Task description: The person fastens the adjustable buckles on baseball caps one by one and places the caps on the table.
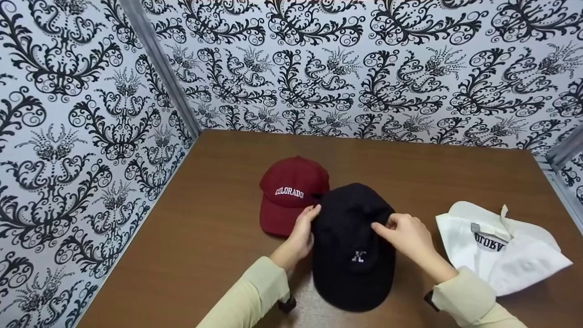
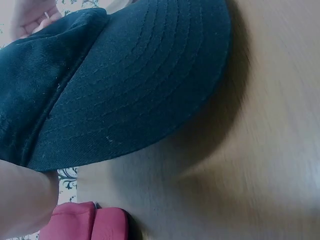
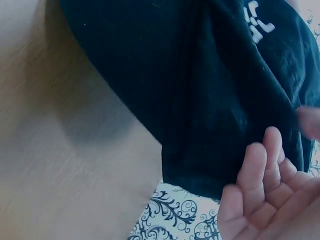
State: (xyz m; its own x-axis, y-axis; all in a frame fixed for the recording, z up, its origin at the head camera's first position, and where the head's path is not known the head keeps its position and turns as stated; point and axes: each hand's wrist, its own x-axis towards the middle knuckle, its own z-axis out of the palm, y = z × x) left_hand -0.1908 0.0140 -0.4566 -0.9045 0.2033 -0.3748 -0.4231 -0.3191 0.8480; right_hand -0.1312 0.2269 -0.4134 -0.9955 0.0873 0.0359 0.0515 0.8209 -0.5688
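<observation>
Two pale sleeves [image 1: 248, 291] reach in from the near edge. Between the hands is a black cap [image 1: 341, 223], held just above a brown table [image 1: 205, 218], brim toward the person. The left hand [image 1: 299, 236] grips its left side; the right hand [image 1: 406, 233] pinches the crown's fabric, thumb in front, fingers behind. The black cap's shaping looks partly done: its crown is creased and it is not yet set down. To the right, a white cap [image 1: 526, 269] lies crumpled, lettering upside down, seemingly left to straighten. Slightly farther, a red cap [image 1: 295, 175] sits upright, lettering readable, apparently finished. Behind stands a black-and-white patterned wall [image 1: 319, 77].
</observation>
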